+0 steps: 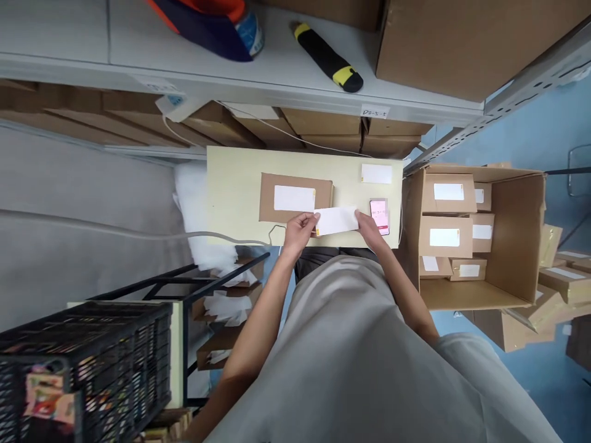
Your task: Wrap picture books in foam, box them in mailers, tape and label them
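Stretched between both hands is a white label [338, 221] with a small yellow mark at its lower left corner. My left hand [299, 231] pinches its left end, and my right hand [368, 228] grips its right end. Just beyond the left hand, a closed cardboard box [268, 200] lies on the pale table [231, 184], with a white label [294, 199] on its top. A phone [380, 215] with a lit pinkish screen is beside my right hand. Another white label [376, 173] rests at the table's far right.
A large open carton [512, 237] holding several labelled boxes stands to the right. Behind the table, a shelf [277, 77] carries a black-and-yellow box cutter [329, 56] and a tape dispenser [217, 27]. At lower left is a black plastic crate [120, 357]; white wrapping [191, 215] hangs left of the table.
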`<state>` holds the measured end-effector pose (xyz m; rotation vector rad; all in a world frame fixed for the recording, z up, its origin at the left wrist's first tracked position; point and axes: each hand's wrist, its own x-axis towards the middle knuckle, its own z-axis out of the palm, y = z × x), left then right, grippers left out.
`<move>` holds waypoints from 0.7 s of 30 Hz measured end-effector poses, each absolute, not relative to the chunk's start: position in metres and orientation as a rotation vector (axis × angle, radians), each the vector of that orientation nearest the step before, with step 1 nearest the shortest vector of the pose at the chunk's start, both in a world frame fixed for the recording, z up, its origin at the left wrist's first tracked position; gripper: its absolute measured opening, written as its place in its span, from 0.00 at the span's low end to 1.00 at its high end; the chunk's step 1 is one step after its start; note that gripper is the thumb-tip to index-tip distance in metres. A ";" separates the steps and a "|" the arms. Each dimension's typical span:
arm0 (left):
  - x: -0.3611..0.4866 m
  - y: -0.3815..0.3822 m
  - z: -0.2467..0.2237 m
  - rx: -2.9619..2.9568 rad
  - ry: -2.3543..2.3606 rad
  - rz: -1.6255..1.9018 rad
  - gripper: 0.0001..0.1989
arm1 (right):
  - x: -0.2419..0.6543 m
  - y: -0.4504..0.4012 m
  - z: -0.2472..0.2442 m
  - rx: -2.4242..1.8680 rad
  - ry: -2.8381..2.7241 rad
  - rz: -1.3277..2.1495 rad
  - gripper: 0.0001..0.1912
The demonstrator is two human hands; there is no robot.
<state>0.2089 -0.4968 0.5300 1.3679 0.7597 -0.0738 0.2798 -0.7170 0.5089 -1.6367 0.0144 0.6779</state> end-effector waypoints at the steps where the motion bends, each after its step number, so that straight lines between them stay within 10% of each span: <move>1: 0.206 -0.497 0.530 1.371 0.754 -0.075 0.34 | 0.270 -0.721 0.513 -1.610 0.013 0.707 0.36; 14: 0.188 -0.504 0.536 1.393 0.548 -0.024 0.37 | 0.255 -0.724 0.567 -1.651 -0.009 0.525 0.33; 21: 0.167 -0.528 0.577 2.011 0.106 0.478 0.23 | 0.251 -0.707 0.591 -1.645 -0.162 0.354 0.29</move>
